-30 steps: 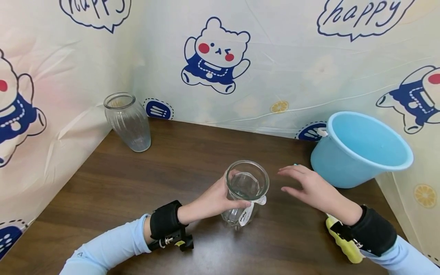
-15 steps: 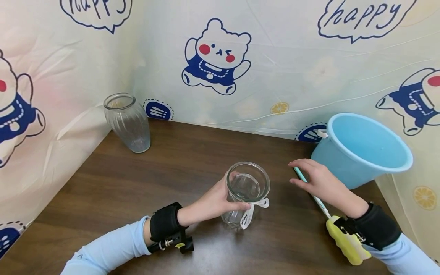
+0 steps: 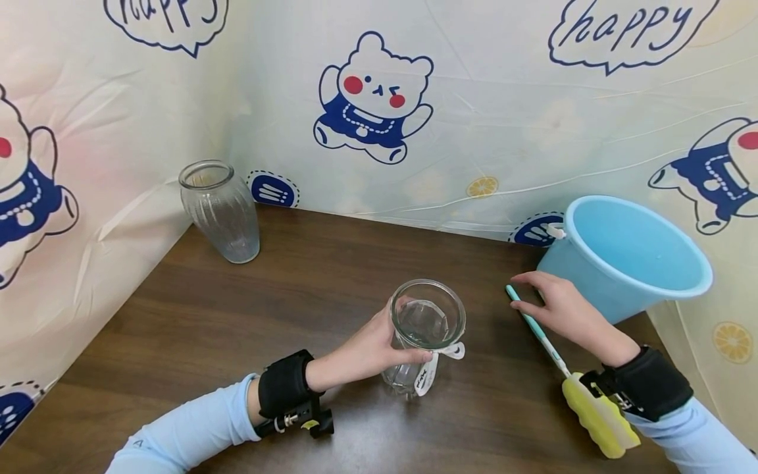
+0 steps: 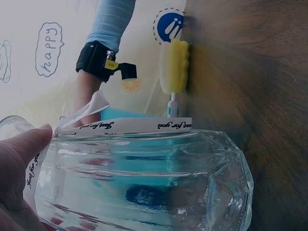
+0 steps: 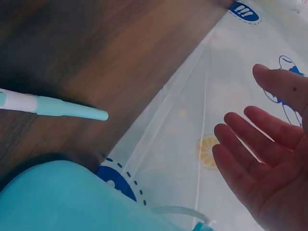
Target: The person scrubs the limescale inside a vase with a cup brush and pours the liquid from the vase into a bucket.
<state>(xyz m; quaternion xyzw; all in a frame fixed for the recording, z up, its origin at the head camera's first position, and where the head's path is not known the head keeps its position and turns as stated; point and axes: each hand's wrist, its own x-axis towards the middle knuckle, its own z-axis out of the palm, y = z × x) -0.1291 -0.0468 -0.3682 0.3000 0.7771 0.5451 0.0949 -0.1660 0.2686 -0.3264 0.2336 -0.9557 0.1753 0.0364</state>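
My left hand (image 3: pixel 379 345) grips a clear glass vase (image 3: pixel 428 316) round its neck, thumb on the near side. A white ribbon (image 4: pixel 139 125) printed "Just for you" is tied about that neck, its ends hanging loose. My right hand (image 3: pixel 559 303) hovers above the table, fingers spread and holding nothing. In the right wrist view its palm (image 5: pixel 274 178) faces the camera. Just left of and under it lies a sponge brush, with a teal and white handle (image 3: pixel 541 336) and a yellow sponge head (image 3: pixel 598 415) below my right wrist.
A light blue bucket (image 3: pixel 556 283) stands beyond my right hand, at the table's right edge. Another clear ribbed glass vase (image 3: pixel 220 217) is at the back left corner. A printed curtain (image 3: pixel 474 118) borders the brown table (image 3: pixel 284 283) at the back and sides.
My right hand has drawn away from the vase, to the right toward the bucket, uncovering the brush handle. The left hand and its vase stay nearly still.
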